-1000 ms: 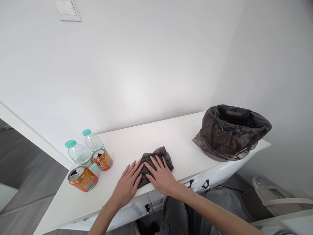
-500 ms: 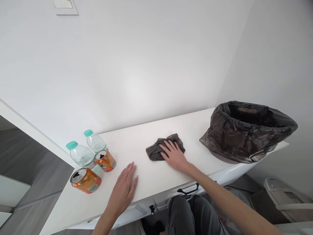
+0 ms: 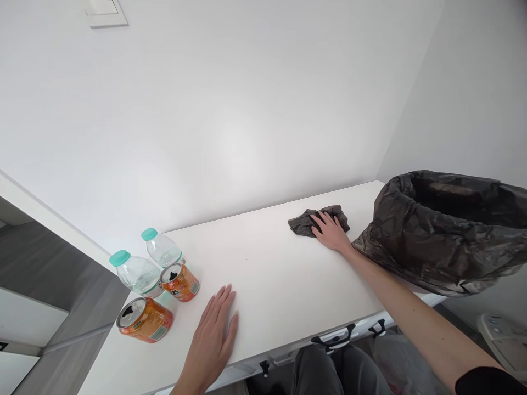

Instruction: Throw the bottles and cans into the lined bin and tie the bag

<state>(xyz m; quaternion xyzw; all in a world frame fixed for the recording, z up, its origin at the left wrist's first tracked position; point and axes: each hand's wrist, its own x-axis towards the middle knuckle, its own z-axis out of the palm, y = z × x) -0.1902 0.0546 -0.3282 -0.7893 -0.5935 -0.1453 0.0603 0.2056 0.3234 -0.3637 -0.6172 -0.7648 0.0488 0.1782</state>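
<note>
My right hand (image 3: 330, 230) lies spread on a crumpled dark grey cloth (image 3: 303, 223), pressing it flat against the white tabletop (image 3: 263, 285) near the wall. Flat on the same surface rests my left hand (image 3: 212, 337), fingers stretched out and holding nothing. Just left of it are two opened orange drink cans, a nearer one (image 3: 150, 322) and a farther one (image 3: 183, 285). Behind the cans stand two clear plastic bottles with teal caps, one (image 3: 138, 274) on the left and another (image 3: 162, 249) closer to the wall.
A bin lined with a black plastic bag (image 3: 444, 247) stands at the right end, close to my right forearm. The white wall (image 3: 247, 109) borders the back edge. Drawers with black handles (image 3: 335, 340) are below the front edge, above my knees.
My right hand has slid the cloth to the right and back toward the wall, nearer the bag. My left hand stays flat in place. The view has shifted slightly.
</note>
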